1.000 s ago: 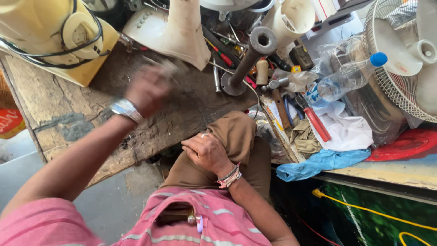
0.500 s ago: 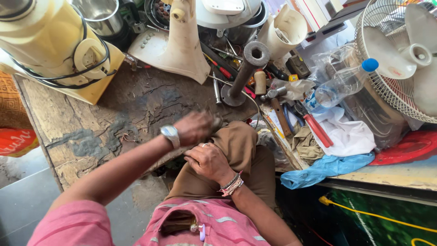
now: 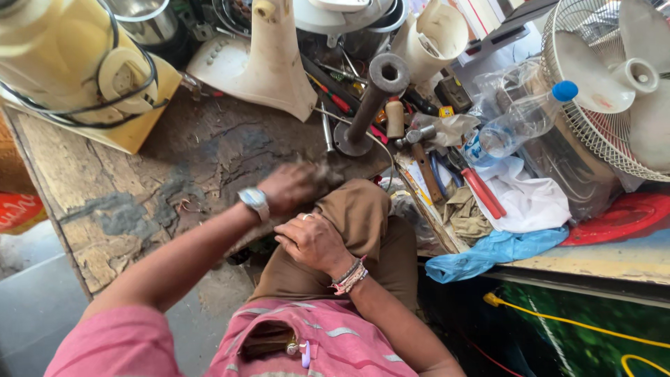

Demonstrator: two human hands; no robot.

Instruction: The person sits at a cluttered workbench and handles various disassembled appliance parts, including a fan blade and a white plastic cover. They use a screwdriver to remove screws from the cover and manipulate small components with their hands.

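My left hand (image 3: pixel 292 187), with a watch on the wrist, is blurred at the near edge of the worn wooden bench (image 3: pixel 139 202), just above my raised knee in brown trousers (image 3: pixel 363 209). Something small and greyish may be at its fingertips, but the blur hides it. My right hand (image 3: pixel 314 241), wearing a ring and bracelets, rests flat on the same knee with its fingers loosely spread and nothing in it.
A metal pipe stand (image 3: pixel 366 105) stands just beyond my left hand. A cream appliance base (image 3: pixel 265 56), a yellow mixer (image 3: pixel 77 70), pliers with red handles (image 3: pixel 478 188), a plastic bottle (image 3: pixel 520 122), a fan (image 3: pixel 614 77) and a blue cloth (image 3: pixel 488 251) crowd the bench.
My left hand has pulled back from the middle of the bench to the bench edge by my knee. My right hand has stayed on the knee.
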